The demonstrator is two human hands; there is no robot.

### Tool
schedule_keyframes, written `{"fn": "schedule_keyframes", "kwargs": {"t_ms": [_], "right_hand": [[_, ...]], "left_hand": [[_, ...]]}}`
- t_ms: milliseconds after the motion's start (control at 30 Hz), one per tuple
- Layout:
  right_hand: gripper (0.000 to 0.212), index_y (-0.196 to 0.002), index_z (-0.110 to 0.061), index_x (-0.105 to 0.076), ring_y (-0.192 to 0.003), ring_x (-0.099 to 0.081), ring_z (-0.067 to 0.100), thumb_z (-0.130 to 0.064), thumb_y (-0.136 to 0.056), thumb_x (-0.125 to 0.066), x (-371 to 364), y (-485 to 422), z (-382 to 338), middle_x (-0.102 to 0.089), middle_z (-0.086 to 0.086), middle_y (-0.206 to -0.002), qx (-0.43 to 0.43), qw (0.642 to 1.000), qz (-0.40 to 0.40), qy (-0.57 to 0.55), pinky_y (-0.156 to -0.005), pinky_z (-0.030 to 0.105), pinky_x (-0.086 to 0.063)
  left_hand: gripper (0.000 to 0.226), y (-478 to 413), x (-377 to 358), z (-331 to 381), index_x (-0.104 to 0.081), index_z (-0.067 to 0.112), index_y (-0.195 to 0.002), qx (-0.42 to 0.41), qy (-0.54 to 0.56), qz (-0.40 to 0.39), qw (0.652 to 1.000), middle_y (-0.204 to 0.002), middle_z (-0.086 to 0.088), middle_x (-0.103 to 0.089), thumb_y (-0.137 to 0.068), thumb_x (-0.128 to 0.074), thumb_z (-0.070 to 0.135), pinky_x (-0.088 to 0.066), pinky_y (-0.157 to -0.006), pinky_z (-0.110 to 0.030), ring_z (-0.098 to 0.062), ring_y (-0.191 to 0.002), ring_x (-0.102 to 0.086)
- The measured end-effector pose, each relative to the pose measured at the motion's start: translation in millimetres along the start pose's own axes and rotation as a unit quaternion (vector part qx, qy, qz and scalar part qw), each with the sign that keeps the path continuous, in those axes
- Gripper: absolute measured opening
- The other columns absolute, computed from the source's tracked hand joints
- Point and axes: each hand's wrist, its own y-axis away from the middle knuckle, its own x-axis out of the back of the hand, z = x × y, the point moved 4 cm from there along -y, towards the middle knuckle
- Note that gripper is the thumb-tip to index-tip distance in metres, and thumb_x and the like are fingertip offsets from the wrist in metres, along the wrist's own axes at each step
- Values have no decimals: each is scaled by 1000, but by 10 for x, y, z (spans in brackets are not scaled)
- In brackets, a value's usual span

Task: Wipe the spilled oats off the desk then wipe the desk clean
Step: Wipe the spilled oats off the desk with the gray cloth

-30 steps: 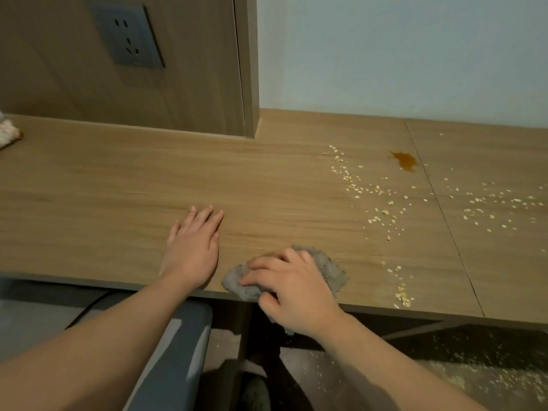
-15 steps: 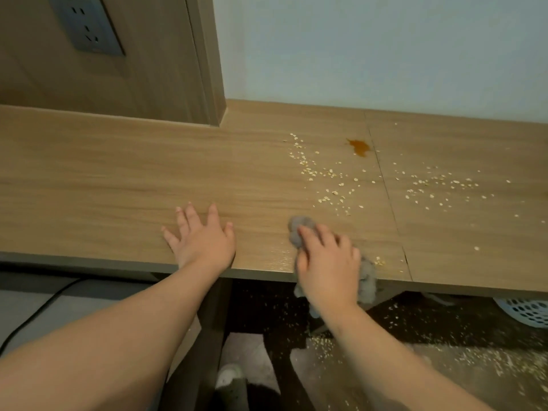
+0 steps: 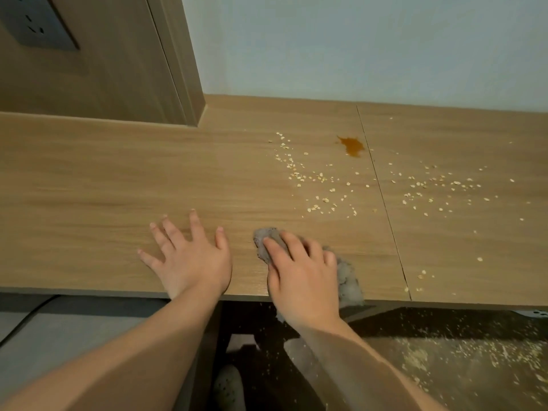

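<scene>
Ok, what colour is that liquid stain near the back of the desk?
The stain is amber-brown; the head view shows it best.

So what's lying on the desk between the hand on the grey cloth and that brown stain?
Loose oats scattered over the desk, between the right hand on the cloth and the stain; the head view shows it.
</scene>
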Motion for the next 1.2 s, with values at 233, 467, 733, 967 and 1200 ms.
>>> {"fn": "schedule_keyframes", "kwargs": {"t_ms": [233,467,733,967,1200], "right_hand": [[44,-139,-32,-40,-122,-37,20,-32,-95,-43,208,-366,750,-42,2,-138,-214,976,17,14,-97,36,-29],[37,-117,-25,-63,-98,-54,22,-24,-80,-63,23,-303,127,-60,3,-107,-10,999,30,-5,-81,38,-43],[40,-133,-31,-47,-118,-39,27,-28,-92,-46,-4,-1117,594,-46,7,-128,-125,992,10,27,-93,37,-30],[37,-129,-26,-51,-111,-42,27,-26,-92,-49,108,-741,604,-48,10,-121,-234,969,69,38,-88,37,-32],[39,-131,-31,-49,-113,-41,25,-30,-92,-48,-75,-1019,256,-48,5,-124,-29,999,6,19,-89,37,-31]], "left_hand": [[65,-16,-27,-16,4,29,-151,4,-2,2,1000,-158,-13,10,-93,-3,57,2,-113,-60,-30,-144,14],[63,-19,-26,-5,3,29,-151,6,3,4,1000,-158,-13,9,-94,-4,55,3,-113,-60,-30,-144,13],[62,-28,-26,2,6,27,-150,0,-3,-5,1000,-157,-13,11,-94,1,52,1,-112,-61,-31,-144,15],[61,-39,-35,29,10,24,-150,-18,-9,-11,1000,-157,-14,13,-94,4,48,0,-112,-63,-34,-143,15],[61,-37,9,54,8,19,-150,-48,-16,-13,999,-157,-14,11,-95,3,44,-1,-111,-63,-32,-144,14]]}}
